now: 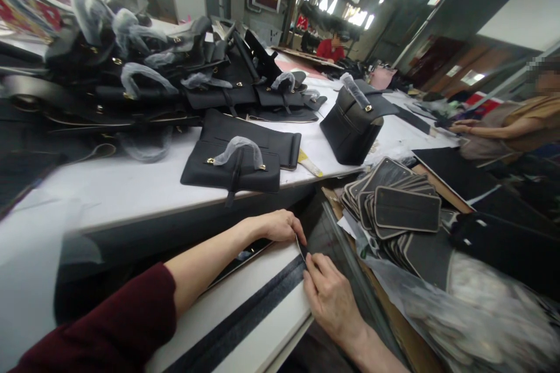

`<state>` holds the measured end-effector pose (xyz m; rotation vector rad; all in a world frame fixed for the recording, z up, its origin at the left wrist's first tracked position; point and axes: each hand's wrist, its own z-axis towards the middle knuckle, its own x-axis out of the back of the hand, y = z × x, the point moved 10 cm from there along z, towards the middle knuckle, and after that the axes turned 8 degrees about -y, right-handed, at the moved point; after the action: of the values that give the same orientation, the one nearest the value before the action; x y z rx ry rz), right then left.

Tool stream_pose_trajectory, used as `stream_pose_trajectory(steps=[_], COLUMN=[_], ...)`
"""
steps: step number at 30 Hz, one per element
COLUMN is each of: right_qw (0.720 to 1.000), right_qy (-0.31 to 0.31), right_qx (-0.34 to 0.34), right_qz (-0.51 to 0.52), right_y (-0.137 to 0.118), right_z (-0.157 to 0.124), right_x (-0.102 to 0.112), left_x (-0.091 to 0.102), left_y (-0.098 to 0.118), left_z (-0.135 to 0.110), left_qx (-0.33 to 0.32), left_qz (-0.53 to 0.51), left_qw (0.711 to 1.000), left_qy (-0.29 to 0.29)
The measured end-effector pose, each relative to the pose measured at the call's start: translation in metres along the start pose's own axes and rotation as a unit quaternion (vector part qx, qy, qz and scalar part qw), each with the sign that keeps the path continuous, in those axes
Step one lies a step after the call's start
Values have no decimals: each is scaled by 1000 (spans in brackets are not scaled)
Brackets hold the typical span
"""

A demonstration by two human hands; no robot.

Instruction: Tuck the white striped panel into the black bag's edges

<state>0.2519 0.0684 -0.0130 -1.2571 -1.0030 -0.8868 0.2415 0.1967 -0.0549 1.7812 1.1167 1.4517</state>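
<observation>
My left hand [280,225] reaches in from the left in a dark red sleeve. Its fingers pinch the far end of a long dark strip [249,317] that lies along a white board [245,291] in front of me. My right hand [330,297] comes up from the bottom. Its fingertips press together on the same strip end, right next to the left fingers. A stack of dark, rounded leather panels with pale edges [405,207] lies just right of both hands.
A white table [131,186] runs behind the hands with flat black bag pieces [231,166] and a heap of black bag parts [131,70]. An upright black bag [352,125] stands at its right. A person in tan sits far right [516,122]; another sits in red behind [332,46].
</observation>
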Motion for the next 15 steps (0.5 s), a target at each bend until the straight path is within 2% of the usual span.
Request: stream_pose_trajectory(steps=[3, 6, 9, 12, 13, 15], right_qw=[1000, 990, 969, 960, 956, 942], right_qy=[-22, -32, -33, -20, -16, -22], right_qx=[5, -14, -66, -122, -144, -182], right_qz=[17, 137, 237, 252, 257, 280], right_y=[1, 14, 33, 47, 52, 67], right_z=[7, 18, 27, 24, 22, 19], right_x=[2, 10, 15, 17, 14, 0], left_x=[-1, 1, 3, -3, -6, -3], left_y=[-4, -9, -6, 15, 21, 13], left_z=[2, 1, -1, -5, -5, -2], left_qx=[7, 16, 10, -34, -49, -31], left_qz=[-16, -30, -35, -15, -8, -32], left_qw=[1000, 999, 999, 999, 999, 999], left_qy=[-2, 0, -1, -14, -14, 21])
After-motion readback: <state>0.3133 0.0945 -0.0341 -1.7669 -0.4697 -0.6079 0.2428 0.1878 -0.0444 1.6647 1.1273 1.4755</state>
